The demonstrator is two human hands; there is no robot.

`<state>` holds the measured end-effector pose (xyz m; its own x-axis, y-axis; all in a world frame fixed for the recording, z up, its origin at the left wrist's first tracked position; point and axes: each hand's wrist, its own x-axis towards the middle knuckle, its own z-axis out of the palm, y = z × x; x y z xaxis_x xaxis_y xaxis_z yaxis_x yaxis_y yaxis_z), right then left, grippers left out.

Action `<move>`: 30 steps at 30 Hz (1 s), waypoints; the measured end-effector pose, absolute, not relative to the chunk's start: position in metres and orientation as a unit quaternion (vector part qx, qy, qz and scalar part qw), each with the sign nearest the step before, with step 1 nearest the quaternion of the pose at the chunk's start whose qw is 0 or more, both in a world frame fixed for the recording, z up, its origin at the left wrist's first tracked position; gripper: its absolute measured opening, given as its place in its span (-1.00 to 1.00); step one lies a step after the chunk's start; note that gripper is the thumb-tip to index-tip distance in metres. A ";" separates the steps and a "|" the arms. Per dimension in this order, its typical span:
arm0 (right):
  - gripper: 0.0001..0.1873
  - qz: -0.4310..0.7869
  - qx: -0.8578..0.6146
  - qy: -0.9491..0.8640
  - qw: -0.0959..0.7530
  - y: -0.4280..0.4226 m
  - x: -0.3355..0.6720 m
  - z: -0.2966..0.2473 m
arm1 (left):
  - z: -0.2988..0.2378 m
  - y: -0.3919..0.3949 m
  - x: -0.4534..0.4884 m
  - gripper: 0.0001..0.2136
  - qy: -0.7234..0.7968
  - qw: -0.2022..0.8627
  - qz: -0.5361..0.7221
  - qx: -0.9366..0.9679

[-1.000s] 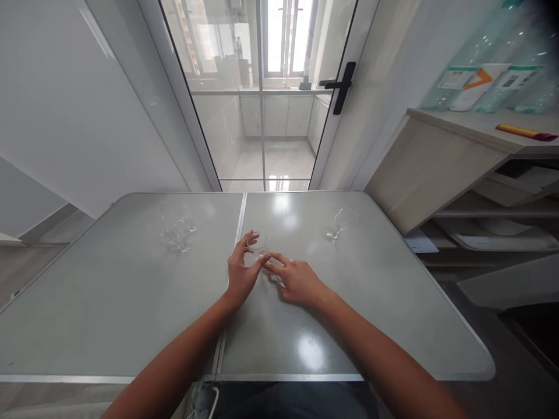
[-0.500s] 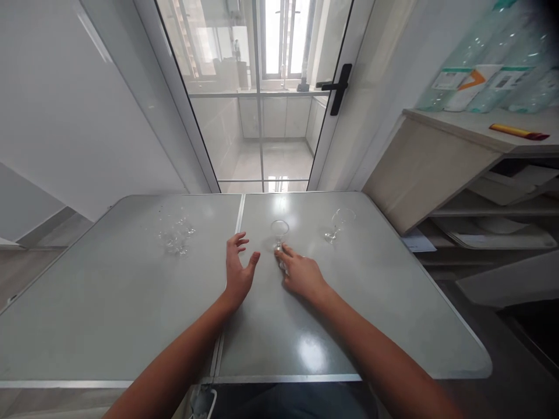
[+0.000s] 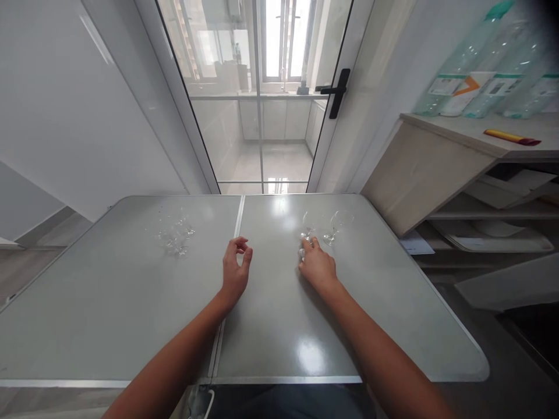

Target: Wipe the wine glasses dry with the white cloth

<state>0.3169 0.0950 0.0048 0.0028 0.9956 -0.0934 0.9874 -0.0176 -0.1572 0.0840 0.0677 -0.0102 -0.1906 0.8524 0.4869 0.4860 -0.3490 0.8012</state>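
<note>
My right hand [image 3: 319,265] closes its fingers on the lower part of a clear stemmed glass [image 3: 308,234] on the table, and its thin round rim shows beyond the fingertips. Just to the right stands a second clear glass [image 3: 331,237] of similar look, close but apart as far as I can see. My left hand [image 3: 236,267] is near the table's centre seam, fingers curled towards the thumb with a gap between, holding nothing. Farther left, a cluster of clear, glinting glasses [image 3: 175,235] stands on the table; their exact outlines are hard to make out.
The grey-white table [image 3: 131,314] has a metal edge and a seam. Behind it is a glass door with a black handle [image 3: 337,93]. At the right, a wooden shelf unit [image 3: 441,169] holds plastic bottles [image 3: 474,87], a yellow-red packet [image 3: 512,137] and papers.
My right hand has moved right with the glass, bringing it beside the second one. My left hand has stayed near the seam, its fingers and thumb drawing closer together.
</note>
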 end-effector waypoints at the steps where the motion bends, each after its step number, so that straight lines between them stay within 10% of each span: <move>1: -0.38 0.084 -0.705 -0.703 0.031 0.093 0.316 0.006 | -0.009 0.068 0.083 -0.79 0.539 0.162 0.544 0.622; 13: -0.27 0.111 -0.342 -0.905 0.228 0.074 0.296 -0.004 | 0.020 0.063 -0.012 -0.57 0.587 -0.242 0.629 0.449; 19: -0.34 0.214 -0.393 -0.863 0.233 0.076 0.295 -0.012 | 0.003 0.067 -0.050 -0.25 0.736 -0.167 0.563 0.337; 30: -0.70 0.598 -0.454 -0.523 0.405 0.088 0.297 -0.014 | -0.020 0.085 -0.055 -0.57 0.725 -0.040 0.582 0.367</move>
<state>0.2970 0.0879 -0.0139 -0.2612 0.9579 -0.1190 -0.0094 -0.1258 -0.9920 -0.0552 0.0854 -0.0198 -0.7278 0.4843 0.4855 0.5786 0.0535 0.8139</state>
